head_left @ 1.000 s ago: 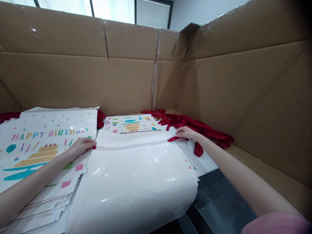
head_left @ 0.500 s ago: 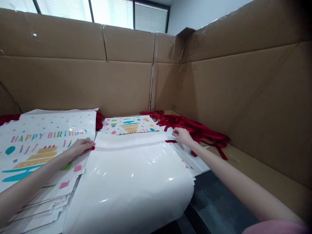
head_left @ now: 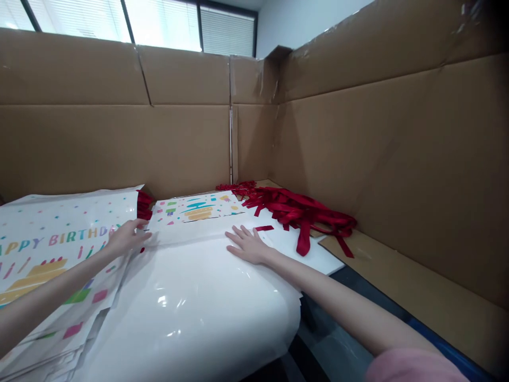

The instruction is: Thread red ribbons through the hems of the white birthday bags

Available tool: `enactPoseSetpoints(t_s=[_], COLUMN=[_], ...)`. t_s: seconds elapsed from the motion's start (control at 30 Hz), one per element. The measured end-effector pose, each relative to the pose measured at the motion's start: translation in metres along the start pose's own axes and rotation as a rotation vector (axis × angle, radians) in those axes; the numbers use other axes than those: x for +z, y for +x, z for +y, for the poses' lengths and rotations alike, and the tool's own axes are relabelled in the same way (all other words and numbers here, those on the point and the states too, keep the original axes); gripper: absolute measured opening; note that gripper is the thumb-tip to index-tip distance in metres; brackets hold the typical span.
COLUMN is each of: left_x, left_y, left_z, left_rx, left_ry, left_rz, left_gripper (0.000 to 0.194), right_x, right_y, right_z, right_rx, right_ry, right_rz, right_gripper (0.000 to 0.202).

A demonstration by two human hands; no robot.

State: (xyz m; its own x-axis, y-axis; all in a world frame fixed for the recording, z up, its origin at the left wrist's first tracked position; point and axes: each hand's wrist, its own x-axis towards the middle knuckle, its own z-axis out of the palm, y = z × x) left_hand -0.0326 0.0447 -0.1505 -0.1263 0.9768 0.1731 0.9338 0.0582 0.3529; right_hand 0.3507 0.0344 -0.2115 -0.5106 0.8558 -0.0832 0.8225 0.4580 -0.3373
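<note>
A large glossy white sheet (head_left: pixel 191 286) lies in front of me, its near part curving down over the edge. My left hand (head_left: pixel 129 236) is closed at the sheet's upper left edge, thumb and fingers pinching there; a small red ribbon end (head_left: pixel 142 250) shows just below. Flat on the sheet's upper right rests my right hand (head_left: pixel 247 244), open with fingers spread. A short red ribbon piece (head_left: pixel 264 228) sticks out beyond its fingers. Behind the sheet's folded top strip, a printed panel (head_left: pixel 199 208) shows an upside-down cake.
On the left is a stack of printed "Happy Birthday" sheets (head_left: pixel 51 223), with red ribbon (head_left: pixel 143 204) behind it. A heap of red ribbons (head_left: pixel 294 207) lies at the back right. Tall cardboard walls (head_left: pixel 186 138) stand behind and to the right.
My right hand has left the ribbon at the sheet's right edge, moved left and flattened on the sheet. My left hand stays at the left edge. The view has turned slightly right.
</note>
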Motion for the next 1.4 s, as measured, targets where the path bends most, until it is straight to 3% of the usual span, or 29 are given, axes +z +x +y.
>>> enactPoseSetpoints(t_s=[0.1,0.23,0.3,0.47,0.5,0.6,0.73,0.9,1.13,1.4], left_x=[0.016,0.053,0.075,0.133,0.144,0.172,0.197,0.205,0.186,0.158], left_y=[0.019,0.034,0.039,0.044,0.044,0.044,0.045,0.050,0.055,0.058], left_z=[0.055,0.145,0.187,0.273,0.286,0.319,0.343,0.355,0.359,0.360], left_rx=[0.206,0.514,0.656,0.853,0.883,0.942,0.947,0.912,0.893,0.925], left_ry=[0.070,-0.055,-0.114,-0.215,-0.239,-0.311,-0.373,-0.381,-0.354,-0.332], left_rz=[-0.008,-0.140,-0.209,-0.336,-0.356,-0.398,-0.432,-0.443,-0.434,-0.327], left_gripper=[0.045,0.036,0.031,0.024,0.024,0.030,0.033,0.029,0.009,0.013], right_x=[-0.002,-0.018,-0.036,-0.084,-0.090,-0.099,-0.098,-0.101,-0.099,-0.099], right_y=[0.011,0.003,-0.009,-0.048,-0.055,-0.067,-0.067,-0.063,-0.065,-0.063], right_z=[-0.002,0.004,0.022,0.093,0.106,0.134,0.154,0.167,0.166,0.166], right_rx=[0.015,-0.065,-0.070,0.040,0.052,0.044,0.060,0.051,0.006,0.023], right_ry=[-0.021,-0.070,-0.102,-0.136,-0.144,-0.193,-0.206,-0.023,-0.021,-0.018], right_rz=[0.074,0.327,0.445,0.682,0.680,0.556,0.421,0.435,0.437,0.507], right_gripper=[0.063,0.036,0.022,0.018,0.014,0.034,0.020,0.009,0.028,0.022])
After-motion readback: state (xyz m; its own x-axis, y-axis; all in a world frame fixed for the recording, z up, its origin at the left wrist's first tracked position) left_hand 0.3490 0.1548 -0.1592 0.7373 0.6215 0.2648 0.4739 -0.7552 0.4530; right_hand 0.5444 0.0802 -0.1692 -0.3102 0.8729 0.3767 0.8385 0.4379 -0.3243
